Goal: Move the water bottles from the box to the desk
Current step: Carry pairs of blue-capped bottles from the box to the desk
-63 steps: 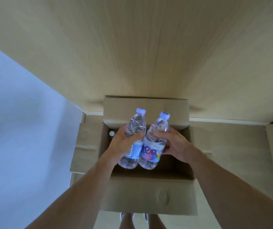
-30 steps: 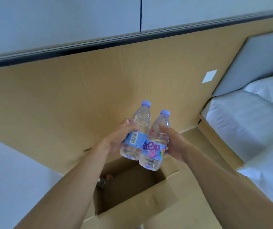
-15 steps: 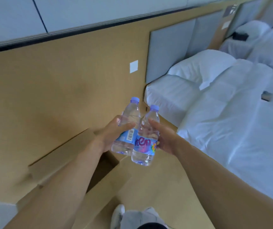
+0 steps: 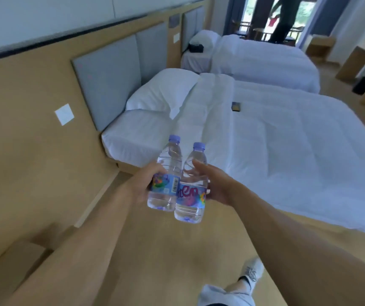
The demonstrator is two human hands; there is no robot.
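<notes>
Bottles clear of the box, view swung from wall to beds.
Left hand (image 4: 143, 186) grips left water bottle (image 4: 166, 180), right hand (image 4: 215, 186) grips right water bottle (image 4: 191, 191); carry to counter (image 4: 358, 60) underway.

left bottle (image 4: 166, 184): clear, lilac cap, upright, held aloft
right bottle (image 4: 191, 191): same, touching at 3 o'clock

The near bed (image 4: 287, 151) carries a white duvet, a pillow (image 4: 163, 91), and a small dark flat object (image 4: 236, 106), perhaps a card.
</notes>
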